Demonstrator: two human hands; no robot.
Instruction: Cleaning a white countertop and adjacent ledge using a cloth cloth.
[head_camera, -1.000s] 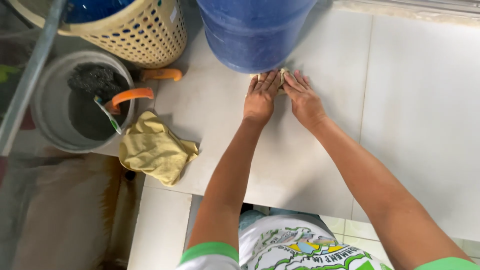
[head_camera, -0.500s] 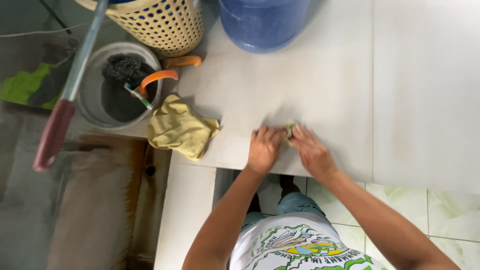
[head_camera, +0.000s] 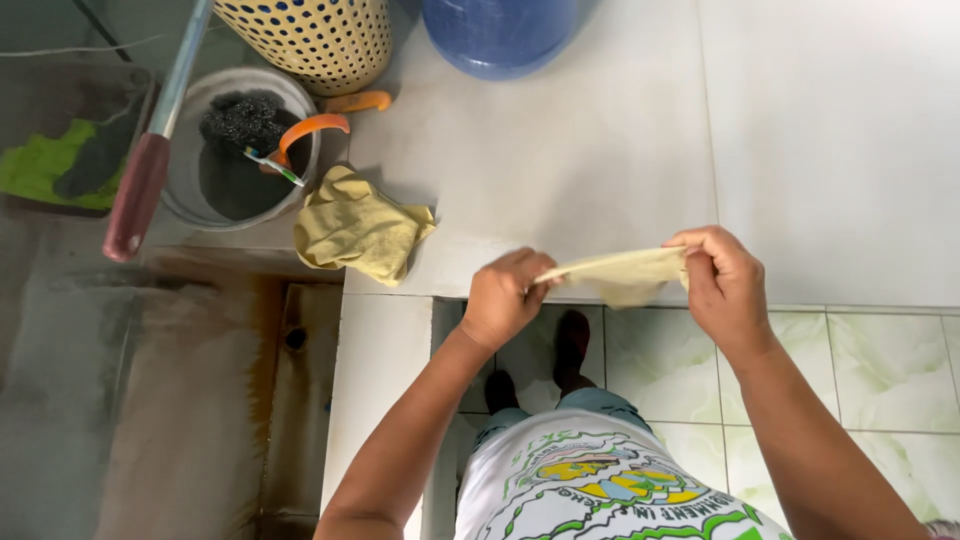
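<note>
— Pale yellow cloth, stretched between our hands over the front edge of the white counter, isn't it?

— Yes. Our left hand pinches one end, knuckles up; our right hand is clenched on the other, both forearms reaching forward.

— And nearby?

— A second crumpled yellow rag lies well to the left, beside a grey bucket.

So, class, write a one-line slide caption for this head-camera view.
Left hand and right hand stretch a yellow cloth above a white tiled counter.
</note>
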